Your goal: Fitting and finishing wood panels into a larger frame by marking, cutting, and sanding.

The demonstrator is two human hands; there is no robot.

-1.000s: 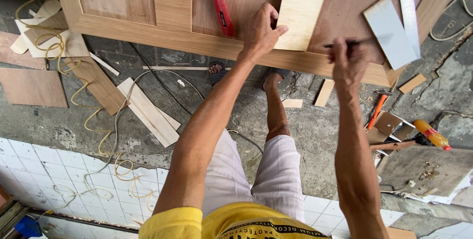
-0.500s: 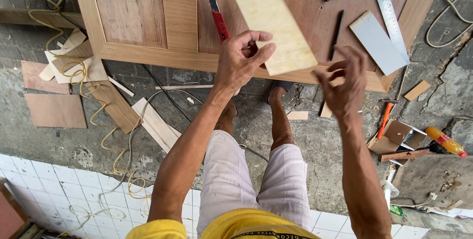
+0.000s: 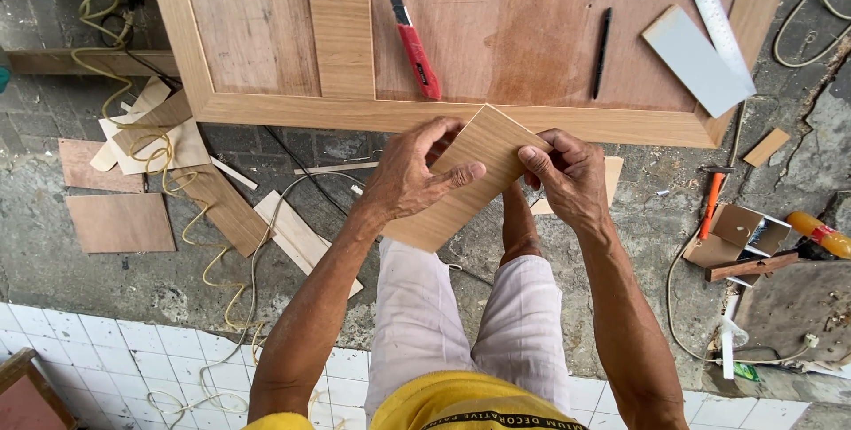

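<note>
veneer strip is now off the door panel and down in front of the person, tilted, above the knees. left hand and right hand both pinch it; half a second ago only the left held it. knife idle on panel.

A thin rectangular strip of light tan wood veneer, with fine straight grain running along its length, is held in the air in front of the person, just below the lower rail of the wooden door panel. It sits tilted, its long axis running from about 7 o'clock to 1 o'clock. The upper end forms a clean corner pointing toward 12 o'clock; the lower end is cut square. Its face is flat and unmarked.
</note>
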